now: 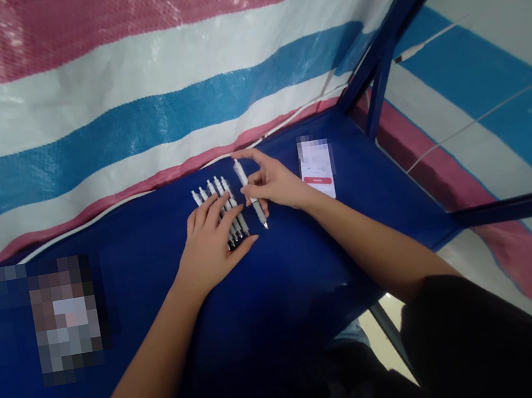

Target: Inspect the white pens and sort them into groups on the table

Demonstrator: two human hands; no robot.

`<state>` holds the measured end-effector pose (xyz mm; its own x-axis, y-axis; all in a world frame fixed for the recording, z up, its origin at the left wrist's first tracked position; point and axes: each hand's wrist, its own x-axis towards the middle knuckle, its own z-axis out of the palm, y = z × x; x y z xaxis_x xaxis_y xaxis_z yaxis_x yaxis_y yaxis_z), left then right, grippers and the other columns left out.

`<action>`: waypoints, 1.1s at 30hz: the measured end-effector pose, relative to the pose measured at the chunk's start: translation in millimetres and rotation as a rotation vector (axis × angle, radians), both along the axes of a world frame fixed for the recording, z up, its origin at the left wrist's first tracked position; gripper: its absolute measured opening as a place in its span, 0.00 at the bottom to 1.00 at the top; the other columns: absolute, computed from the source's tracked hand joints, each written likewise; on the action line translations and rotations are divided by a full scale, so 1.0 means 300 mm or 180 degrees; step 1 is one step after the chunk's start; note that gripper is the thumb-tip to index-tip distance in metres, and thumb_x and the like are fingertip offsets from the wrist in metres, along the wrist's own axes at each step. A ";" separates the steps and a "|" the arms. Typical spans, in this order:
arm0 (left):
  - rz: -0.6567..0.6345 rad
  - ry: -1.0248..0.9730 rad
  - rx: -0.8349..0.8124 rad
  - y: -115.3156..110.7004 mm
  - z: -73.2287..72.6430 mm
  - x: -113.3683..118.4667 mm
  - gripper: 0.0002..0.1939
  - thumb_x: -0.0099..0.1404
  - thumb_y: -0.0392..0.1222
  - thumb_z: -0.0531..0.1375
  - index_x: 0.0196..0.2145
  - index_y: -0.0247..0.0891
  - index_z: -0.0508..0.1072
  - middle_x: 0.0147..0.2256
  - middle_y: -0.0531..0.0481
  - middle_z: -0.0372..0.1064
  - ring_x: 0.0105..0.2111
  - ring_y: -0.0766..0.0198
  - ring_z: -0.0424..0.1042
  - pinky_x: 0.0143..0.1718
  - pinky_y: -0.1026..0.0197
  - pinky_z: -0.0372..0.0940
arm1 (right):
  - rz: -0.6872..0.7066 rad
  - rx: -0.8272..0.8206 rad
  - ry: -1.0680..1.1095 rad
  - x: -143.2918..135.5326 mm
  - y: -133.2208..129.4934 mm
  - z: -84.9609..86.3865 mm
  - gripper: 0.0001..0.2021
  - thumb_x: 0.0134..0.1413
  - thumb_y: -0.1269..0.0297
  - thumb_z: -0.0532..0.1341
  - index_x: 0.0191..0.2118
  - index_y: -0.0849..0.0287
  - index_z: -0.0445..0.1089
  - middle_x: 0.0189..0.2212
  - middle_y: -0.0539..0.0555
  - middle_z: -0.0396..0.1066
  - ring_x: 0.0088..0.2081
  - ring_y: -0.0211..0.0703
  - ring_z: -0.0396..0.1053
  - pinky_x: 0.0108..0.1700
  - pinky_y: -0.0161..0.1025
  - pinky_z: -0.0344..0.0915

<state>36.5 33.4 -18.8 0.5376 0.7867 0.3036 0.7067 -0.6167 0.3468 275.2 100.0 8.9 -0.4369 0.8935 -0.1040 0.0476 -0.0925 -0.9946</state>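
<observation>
Several white and grey click pens (pixel 236 212) lie side by side on the blue table (pixel 283 304), clicker ends away from me. My left hand (pixel 211 234) rests over this row with its fingers spread across the pens, hiding parts of them. Just to the right, my right hand (pixel 271 181) pinches a single pen (pixel 255 204) of the same look between thumb and fingers. That pen tilts slightly, its tip pointing towards me. A small gap separates it from the row.
A phone (pixel 316 167) with a lit screen lies right of my right hand. At the left is a blurred-out object (pixel 65 318). A striped tarp (pixel 157 122) hangs behind the table, with a white cable (pixel 89 227) along its foot. Blue metal frame bars (pixel 376 67) stand at the right.
</observation>
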 end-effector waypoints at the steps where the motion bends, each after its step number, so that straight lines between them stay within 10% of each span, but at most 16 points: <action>1: 0.0003 -0.0004 -0.0007 0.000 0.000 0.000 0.32 0.80 0.67 0.60 0.71 0.47 0.72 0.75 0.34 0.67 0.76 0.31 0.63 0.73 0.24 0.61 | -0.0018 -0.0009 -0.0021 0.001 -0.001 0.002 0.37 0.60 0.63 0.71 0.71 0.52 0.56 0.29 0.42 0.75 0.20 0.40 0.71 0.23 0.38 0.75; 33: -0.0050 0.0062 0.0010 0.000 0.018 0.010 0.22 0.81 0.59 0.61 0.64 0.48 0.80 0.67 0.35 0.74 0.75 0.32 0.65 0.74 0.24 0.60 | -0.0551 0.0035 0.0056 -0.005 0.013 -0.009 0.40 0.61 0.63 0.72 0.74 0.50 0.56 0.29 0.42 0.74 0.22 0.41 0.71 0.25 0.40 0.77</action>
<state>39.5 33.5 -13.5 0.5556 0.7772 0.2955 0.7035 -0.6289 0.3311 273.7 103.8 6.3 -0.2782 0.9565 -0.0875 0.0145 -0.0870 -0.9961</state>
